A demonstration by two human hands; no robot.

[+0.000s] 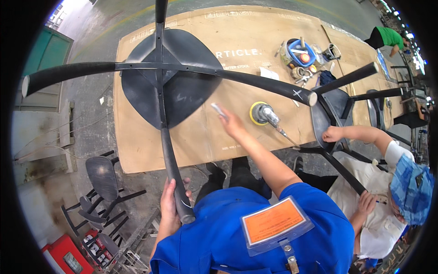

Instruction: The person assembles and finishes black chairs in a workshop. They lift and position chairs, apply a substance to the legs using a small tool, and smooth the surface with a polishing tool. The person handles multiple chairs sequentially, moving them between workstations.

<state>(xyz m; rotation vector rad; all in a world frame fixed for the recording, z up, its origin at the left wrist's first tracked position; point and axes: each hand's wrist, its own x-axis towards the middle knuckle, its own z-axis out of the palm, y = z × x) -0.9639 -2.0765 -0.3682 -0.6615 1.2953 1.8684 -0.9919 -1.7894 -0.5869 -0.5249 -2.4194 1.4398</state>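
Observation:
A black chair [191, 50] lies upside down on the cardboard-covered table [237, 102], its crossed legs pointing up and outward. My left hand [169, 208] is closed around the nearest chair leg [167, 146], close to its end, which has a pale curved mark. To the right of the seat, my right hand [233, 124] pinches a short whitish stick-like piece [217, 109], whose exact kind I cannot make out. It is held above the cardboard, apart from the chair. The leg on the right carries a white cross mark near its tip.
A sander with a yellow-rimmed pad [260, 113] lies right of my right hand. Beyond it stand a blue tub [301, 52] and several small tools. At right, a co-worker in a white shirt [365, 205] handles another black chair [335, 107]. Chairs [102, 178] stand on the floor at left.

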